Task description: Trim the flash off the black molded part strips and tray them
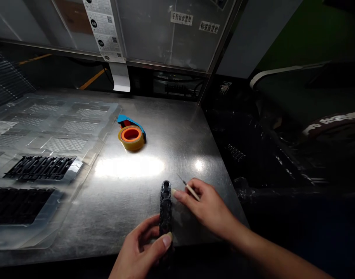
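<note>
My left hand (145,246) is closed around the lower part of a long black plastic part (166,205) with a row of round openings. Its far end points away from me over the steel table. In my right hand (208,205) is a thin tool with a pale handle and a fine metal tip (191,191), pinched between the fingers. The tip points up and left, apart from the black part. My right thumb lies close beside the part's upper end; whether it touches cannot be made out. The part's near end is hidden in shadow.
A tape dispenser (132,135) with a tape roll stands on the steel table (177,131). Clear plastic trays (87,128) at left hold black parts (42,167). Right of the table edge is a dark plastic-lined container (241,128). A label strip (104,31) hangs on the back panel.
</note>
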`<state>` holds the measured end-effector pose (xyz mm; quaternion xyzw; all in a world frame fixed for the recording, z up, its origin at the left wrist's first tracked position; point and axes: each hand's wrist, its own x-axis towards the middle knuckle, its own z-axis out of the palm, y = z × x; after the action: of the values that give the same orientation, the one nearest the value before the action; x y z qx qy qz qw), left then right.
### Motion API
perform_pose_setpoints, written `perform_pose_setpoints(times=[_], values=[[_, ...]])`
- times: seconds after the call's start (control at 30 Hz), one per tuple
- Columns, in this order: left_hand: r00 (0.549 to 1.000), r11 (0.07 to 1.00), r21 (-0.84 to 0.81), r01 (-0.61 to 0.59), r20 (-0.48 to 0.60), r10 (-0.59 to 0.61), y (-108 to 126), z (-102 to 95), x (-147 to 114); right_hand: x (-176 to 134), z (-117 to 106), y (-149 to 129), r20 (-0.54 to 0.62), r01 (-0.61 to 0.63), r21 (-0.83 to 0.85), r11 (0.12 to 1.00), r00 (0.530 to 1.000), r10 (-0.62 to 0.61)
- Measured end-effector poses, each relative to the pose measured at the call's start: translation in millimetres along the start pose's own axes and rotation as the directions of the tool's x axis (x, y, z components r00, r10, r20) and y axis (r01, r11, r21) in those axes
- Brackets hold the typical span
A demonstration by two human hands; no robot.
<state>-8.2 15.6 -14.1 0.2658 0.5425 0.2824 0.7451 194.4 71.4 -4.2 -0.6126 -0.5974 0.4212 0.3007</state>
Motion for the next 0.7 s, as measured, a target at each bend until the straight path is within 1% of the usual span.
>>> perform_pose_setpoints(times=[0.03, 0.07, 0.1, 0.13, 0.2, 0.23, 0.27, 0.3, 0.37, 0.4, 0.43, 0.47, 0.53, 0.57, 0.6, 0.63, 0.67, 0.7], values=[[1.000, 1.000, 0.008, -0.007, -0.004, 0.007, -0.9, 0.3, 0.0, 5.7, 3.8, -2.4, 0.115, -0.135, 0.116, 0.984, 0.986, 0.122], [1.000, 1.000, 0.009, -0.012, -0.011, 0.012, -2.2, 0.5, -0.1, 12.1, 6.1, -5.0, 0.187, -0.220, 0.196, 0.956, 0.965, 0.184], [1.000, 1.000, -0.004, -0.012, -0.021, 0.012, -3.5, 0.5, -0.3, 18.3, 6.6, -7.6, 0.196, -0.252, 0.254, 0.934, 0.959, 0.205], [0.999, 0.999, -0.040, -0.015, -0.030, 0.014, -4.5, 0.3, -0.6, 23.4, 5.1, -10.2, 0.144, -0.246, 0.294, 0.924, 0.967, 0.211], [0.998, 0.983, -0.179, -0.042, -0.062, 0.031, -4.2, 0.4, -1.7, 26.7, -1.5, -16.3, -0.036, -0.184, 0.329, 0.926, 0.978, 0.207], [0.994, 0.961, -0.264, -0.082, -0.088, 0.061, -2.3, 1.2, -2.5, 23.9, -4.9, -19.8, -0.085, -0.164, 0.335, 0.928, 0.975, 0.203], [0.987, 0.929, -0.343, -0.140, -0.121, 0.104, 1.0, 3.0, -3.2, 18.0, -7.0, -23.6, -0.069, -0.160, 0.341, 0.927, 0.978, 0.194], [0.976, 0.888, -0.412, -0.204, -0.153, 0.153, 5.4, 6.0, -3.7, 9.9, -7.1, -27.3, -0.011, -0.167, 0.354, 0.920, 0.983, 0.182], [0.954, 0.814, -0.500, -0.295, -0.205, 0.220, 15.8, 15.2, -3.9, -9.3, -0.3, -33.3, 0.188, -0.209, 0.410, 0.888, 0.972, 0.142], [0.947, 0.792, -0.522, -0.316, -0.216, 0.236, 20.7, 20.8, -3.3, -17.9, 5.5, -35.3, 0.254, -0.225, 0.449, 0.865, 0.960, 0.118], [0.946, 0.781, -0.536, -0.321, -0.216, 0.241, 24.4, 26.0, -2.4, -24.6, 11.6, -36.4, 0.280, -0.230, 0.493, 0.839, 0.955, 0.097], [0.948, 0.773, -0.549, -0.318, -0.201, 0.246, 26.6, 30.0, -1.5, -28.6, 16.8, -36.8, 0.267, -0.222, 0.541, 0.811, 0.960, 0.084], [0.950, 0.747, -0.591, -0.306, -0.135, 0.282, 26.3, 30.6, -0.5, -28.6, 19.9, -36.0, 0.191, -0.187, 0.618, 0.763, 0.978, 0.084], [0.950, 0.722, -0.628, -0.290, -0.095, 0.298, 24.4, 26.0, -0.9, -25.4, 16.6, -35.1, 0.160, -0.168, 0.635, 0.754, 0.983, 0.084], [0.952, 0.697, -0.668, -0.262, -0.060, 0.300, 22.0, 18.3, -2.1, -20.9, 10.3, -34.2, 0.161, -0.165, 0.634, 0.756, 0.984, 0.079], [0.961, 0.684, -0.697, -0.217, -0.028, 0.277, 19.9, 8.1, -3.9, -15.7, 1.5, -33.3, 0.186, -0.173, 0.622, 0.764, 0.980, 0.071], [0.973, 0.681, -0.715, -0.159, 0.001, 0.229, 18.5, -3.4, -6.3, -10.5, -8.5, -32.6, 0.233, -0.193, 0.599, 0.777, 0.971, 0.062], [0.986, 0.704, -0.705, -0.089, 0.036, 0.161, 18.1, -14.6, -8.9, -5.6, -18.7, -32.2, 0.292, -0.221, 0.570, 0.791, 0.955, 0.056]])
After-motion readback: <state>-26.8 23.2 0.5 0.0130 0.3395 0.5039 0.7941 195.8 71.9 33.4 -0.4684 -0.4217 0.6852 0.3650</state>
